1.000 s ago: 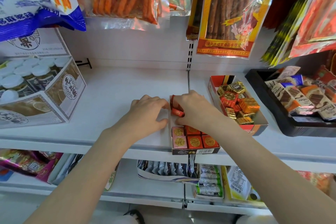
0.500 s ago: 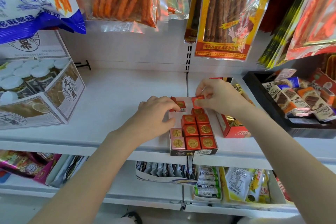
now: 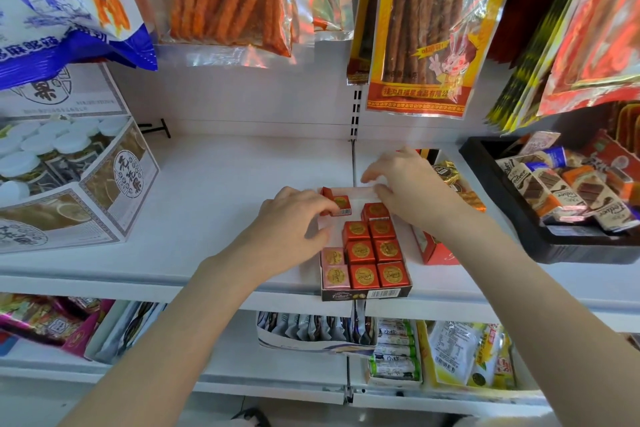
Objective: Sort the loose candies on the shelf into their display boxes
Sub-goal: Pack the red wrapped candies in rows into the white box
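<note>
Candies (image 3: 372, 253) in red wrappers sit in rows in the display box (image 3: 367, 293) at centre frame. Left hand (image 3: 294, 222) pinches one red candy (image 3: 341, 205) at the box's rear left; right hand (image 3: 405, 184), fingers loosely spread and holding nothing, hovers just right.

White shelf (image 3: 221, 191) carries candy box (image 3: 367, 293), black tray (image 3: 485, 177), jar carton (image 3: 114, 211).

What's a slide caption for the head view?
Left hand pinches a red candy over the display box; right hand hovers open.
</note>
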A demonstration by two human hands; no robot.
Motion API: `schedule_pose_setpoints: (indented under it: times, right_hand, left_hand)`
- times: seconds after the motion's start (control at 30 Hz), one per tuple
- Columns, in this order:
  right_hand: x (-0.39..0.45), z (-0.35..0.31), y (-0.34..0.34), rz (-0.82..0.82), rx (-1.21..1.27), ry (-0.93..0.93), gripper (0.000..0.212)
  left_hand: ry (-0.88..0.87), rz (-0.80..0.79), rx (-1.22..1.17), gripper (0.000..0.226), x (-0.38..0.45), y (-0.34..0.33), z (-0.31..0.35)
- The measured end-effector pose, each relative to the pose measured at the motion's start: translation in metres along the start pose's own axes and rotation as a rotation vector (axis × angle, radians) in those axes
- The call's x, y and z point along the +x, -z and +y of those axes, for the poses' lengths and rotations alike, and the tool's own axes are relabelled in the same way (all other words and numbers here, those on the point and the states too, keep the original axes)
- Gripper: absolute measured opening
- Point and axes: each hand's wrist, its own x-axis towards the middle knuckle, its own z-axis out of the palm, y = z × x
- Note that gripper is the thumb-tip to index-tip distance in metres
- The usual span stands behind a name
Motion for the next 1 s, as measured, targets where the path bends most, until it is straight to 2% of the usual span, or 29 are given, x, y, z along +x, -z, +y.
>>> schedule_pose_setpoints:
  times: [0.07,0.13,0.2,0.53,0.7,0.87,0.93,1.0]
  right_hand:
    - [0.003,-0.007,-0.002,0.022,0.104,0.031,0.029]
    - [0.005,-0.014,-0.009,-0.041,0.161,0.047,0.031]
    - [0.008,-0.018,-0.021,-0.101,0.143,0.064,0.033]
    - [0.018,-0.019,-0.025,-0.192,0.072,-0.011,0.029]
    - [0.018,-0.017,-0.029,-0.100,0.103,-0.015,0.025]
    - [0.016,-0.014,-0.015,0.076,0.466,-0.098,0.015]
    - [0.017,-0.009,-0.009,0.055,0.475,-0.104,0.017]
    - [0.014,-0.007,-0.008,-0.023,0.410,-0.114,0.028]
  left_hand:
    - [0.026,0.035,0.041,0.033,0.000,0.002,-0.005]
    - [0.045,0.019,0.068,0.034,0.000,0.003,-0.009]
    - [0.051,0.000,0.060,0.035,0.000,0.004,-0.011]
    - [0.041,-0.028,0.081,0.036,0.000,0.005,-0.011]
    - [0.042,-0.026,0.075,0.036,0.000,0.004,-0.011]
    - [0.041,-0.035,0.078,0.036,0.000,0.005,-0.010]
    - [0.037,-0.040,0.079,0.036,-0.001,0.005,-0.010]
    - [0.036,-0.043,0.082,0.037,-0.001,0.006,-0.009]
